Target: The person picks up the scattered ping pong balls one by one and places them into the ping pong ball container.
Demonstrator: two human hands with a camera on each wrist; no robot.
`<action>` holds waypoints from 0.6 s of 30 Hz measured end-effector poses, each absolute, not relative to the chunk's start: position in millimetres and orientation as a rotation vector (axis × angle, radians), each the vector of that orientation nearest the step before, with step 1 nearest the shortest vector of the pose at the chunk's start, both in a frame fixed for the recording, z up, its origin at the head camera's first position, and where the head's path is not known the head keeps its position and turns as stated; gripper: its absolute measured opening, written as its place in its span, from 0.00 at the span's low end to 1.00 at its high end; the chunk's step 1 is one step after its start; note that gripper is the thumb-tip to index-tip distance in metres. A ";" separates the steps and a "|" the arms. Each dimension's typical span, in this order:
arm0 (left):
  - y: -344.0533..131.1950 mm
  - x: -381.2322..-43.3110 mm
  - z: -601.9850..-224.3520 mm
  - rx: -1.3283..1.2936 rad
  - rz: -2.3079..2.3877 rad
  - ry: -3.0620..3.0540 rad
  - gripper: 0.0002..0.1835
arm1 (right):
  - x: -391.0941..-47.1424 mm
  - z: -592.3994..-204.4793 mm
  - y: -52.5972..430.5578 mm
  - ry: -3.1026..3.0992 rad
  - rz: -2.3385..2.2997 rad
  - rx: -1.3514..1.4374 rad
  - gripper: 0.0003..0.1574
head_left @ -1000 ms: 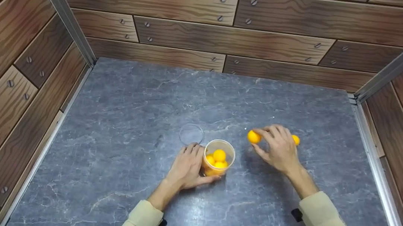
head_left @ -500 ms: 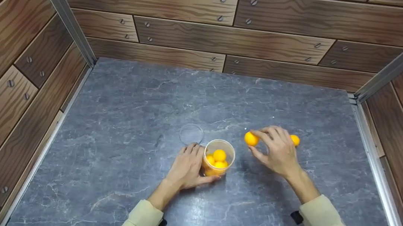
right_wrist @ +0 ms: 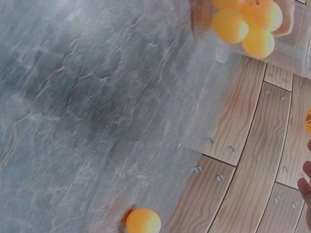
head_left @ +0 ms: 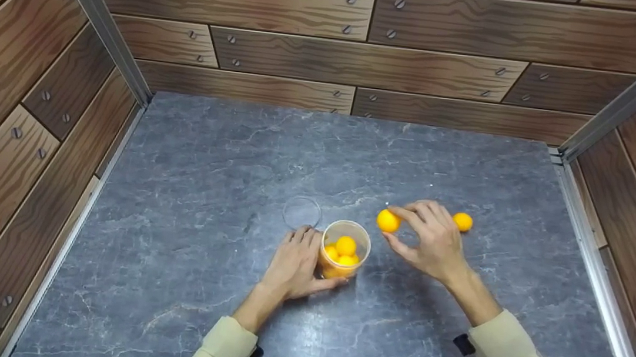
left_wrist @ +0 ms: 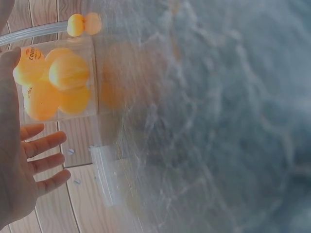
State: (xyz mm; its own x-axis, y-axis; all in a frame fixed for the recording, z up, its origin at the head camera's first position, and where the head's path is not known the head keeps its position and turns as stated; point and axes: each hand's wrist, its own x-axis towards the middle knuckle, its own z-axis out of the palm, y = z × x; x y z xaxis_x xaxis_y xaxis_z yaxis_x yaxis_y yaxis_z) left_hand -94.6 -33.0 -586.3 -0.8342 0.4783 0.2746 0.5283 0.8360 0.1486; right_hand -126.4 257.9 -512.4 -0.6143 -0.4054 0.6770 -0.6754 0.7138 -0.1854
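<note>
A clear plastic tub [head_left: 349, 230] stands upright on the table with several orange ping-pong balls [head_left: 346, 245] inside. My left hand [head_left: 296, 262] holds it from the left, its thumb across the near side and fingers along the far left; in the left wrist view those fingers [left_wrist: 46, 144] look fairly straight. Between thumb and fingertips, my right hand [head_left: 432, 241] pinches another orange ping-pong ball [head_left: 388, 221] just right of the tub's rim. Only printing on that ball's edge [right_wrist: 308, 121] shows in the right wrist view.
One loose orange ball [head_left: 462, 222] rests on the table behind the right hand. A thin clear round lid [head_left: 302, 213] lies just beyond the left fingers. Wood-patterned walls [head_left: 283, 56] and metal edging [head_left: 598, 267] border the grey marbled tabletop [head_left: 181, 247].
My right hand has moved left and slightly nearer with the pinched ball, closing on the tub and uncovering more of the loose ball. The left hand and the tub stay put.
</note>
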 end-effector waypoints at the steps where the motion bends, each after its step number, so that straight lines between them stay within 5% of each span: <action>1: -32.8 -94.7 -586.2 -0.775 -0.321 -2.792 0.54 | -125.8 -511.6 257.0 -2.303 0.577 0.817 0.26; 18: -33.0 -95.5 -588.5 -0.771 -0.302 -2.788 0.52 | -115.3 -506.9 230.7 -2.290 0.699 0.867 0.28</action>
State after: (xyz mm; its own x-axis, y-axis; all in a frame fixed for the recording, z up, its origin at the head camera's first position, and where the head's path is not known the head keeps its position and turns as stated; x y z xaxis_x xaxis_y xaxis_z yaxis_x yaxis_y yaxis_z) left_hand -95.5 -33.0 -588.5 -0.8344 0.4772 0.2759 0.5253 0.8401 0.1354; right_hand -115.3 230.7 -506.9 -0.6160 -0.4057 0.6752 -0.7137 0.6503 -0.2604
